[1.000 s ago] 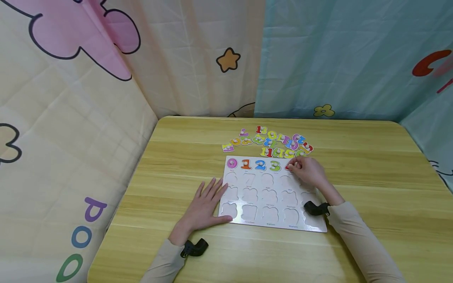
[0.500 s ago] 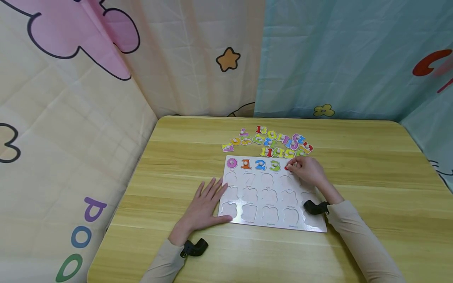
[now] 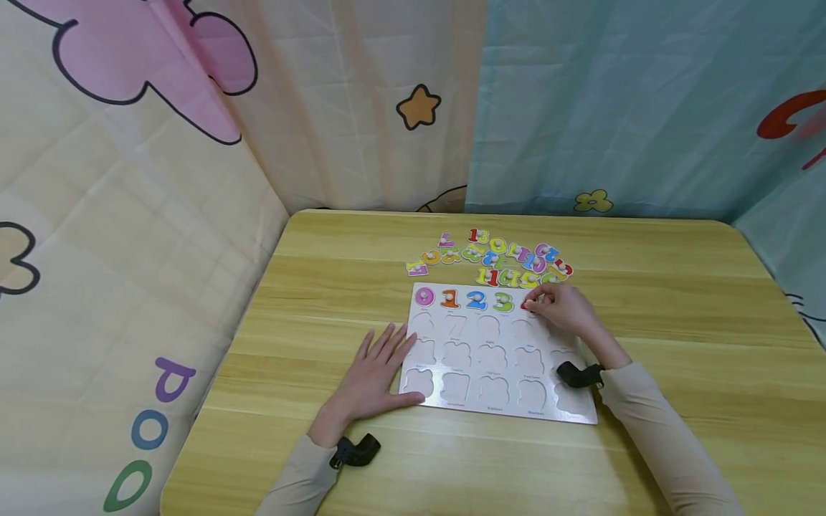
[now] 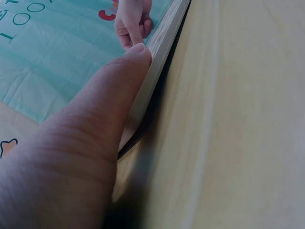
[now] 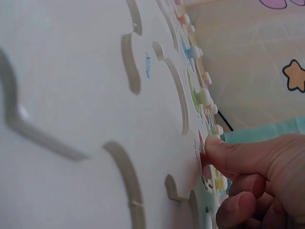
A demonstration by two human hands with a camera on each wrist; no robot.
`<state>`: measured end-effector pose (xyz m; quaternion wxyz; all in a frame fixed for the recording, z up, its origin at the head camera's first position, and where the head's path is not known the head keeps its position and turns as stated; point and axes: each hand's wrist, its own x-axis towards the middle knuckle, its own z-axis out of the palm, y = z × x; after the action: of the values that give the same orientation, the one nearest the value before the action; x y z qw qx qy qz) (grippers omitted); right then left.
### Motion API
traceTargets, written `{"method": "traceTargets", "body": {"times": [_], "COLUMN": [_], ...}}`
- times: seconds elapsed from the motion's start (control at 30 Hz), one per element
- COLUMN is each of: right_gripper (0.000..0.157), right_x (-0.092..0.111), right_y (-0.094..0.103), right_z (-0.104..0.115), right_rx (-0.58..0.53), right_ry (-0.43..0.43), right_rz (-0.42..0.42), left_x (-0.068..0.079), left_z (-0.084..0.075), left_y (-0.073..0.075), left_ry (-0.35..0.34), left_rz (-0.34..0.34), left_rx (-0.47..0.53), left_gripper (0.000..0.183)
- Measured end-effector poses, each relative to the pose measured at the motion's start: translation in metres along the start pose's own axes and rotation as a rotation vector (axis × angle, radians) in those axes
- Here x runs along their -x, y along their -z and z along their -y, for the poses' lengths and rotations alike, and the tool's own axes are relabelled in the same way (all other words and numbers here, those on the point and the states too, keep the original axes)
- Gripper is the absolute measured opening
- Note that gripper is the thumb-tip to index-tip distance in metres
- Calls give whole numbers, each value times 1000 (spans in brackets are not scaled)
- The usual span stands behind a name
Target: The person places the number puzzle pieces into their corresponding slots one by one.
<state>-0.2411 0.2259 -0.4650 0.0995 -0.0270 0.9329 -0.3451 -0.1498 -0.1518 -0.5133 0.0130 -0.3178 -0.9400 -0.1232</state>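
A white number puzzle board (image 3: 474, 335) lies on the table, with 0, 1, 2 and 3 pieces seated in its top row. My left hand (image 3: 369, 380) rests at the board's left side, fingers spread, with the thumb on its lower left corner. In the left wrist view the thumb (image 4: 107, 90) lies along the board's edge. At the top row's right end my right hand (image 3: 563, 312) pinches a red number piece (image 3: 525, 304), mostly covered by the fingers. The right wrist view shows thumb and finger on this red piece (image 5: 203, 157) at the board's surface.
Loose number pieces (image 3: 493, 259) with knobs lie in a cluster behind the board. Lower rows of the board show bare recesses (image 3: 492, 356). The wooden table (image 3: 310, 287) meets printed curtains (image 3: 361, 107) at its back and left.
The view has shifted very slightly. Both hands stay in place, the right still pinching the red number piece at the same spot.
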Motion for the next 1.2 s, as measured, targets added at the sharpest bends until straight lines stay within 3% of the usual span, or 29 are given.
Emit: {"method": "traceTargets", "body": {"times": [0.6, 0.97, 1.2], "right_gripper": [29, 28, 27], "right_x": [6, 14, 10], "right_y": [-3, 7, 11], "right_z": [-10, -14, -11], "right_rx": [29, 37, 18], "right_ry": [45, 78, 55], "right_rz": [-46, -98, -112], "left_x": [-1, 0, 0], "left_z": [-1, 0, -1], "left_y": [1, 1, 2], "left_ry": [9, 9, 8], "left_rz": [32, 26, 18], "left_rx": [5, 8, 15], "left_gripper": [99, 100, 99]}}
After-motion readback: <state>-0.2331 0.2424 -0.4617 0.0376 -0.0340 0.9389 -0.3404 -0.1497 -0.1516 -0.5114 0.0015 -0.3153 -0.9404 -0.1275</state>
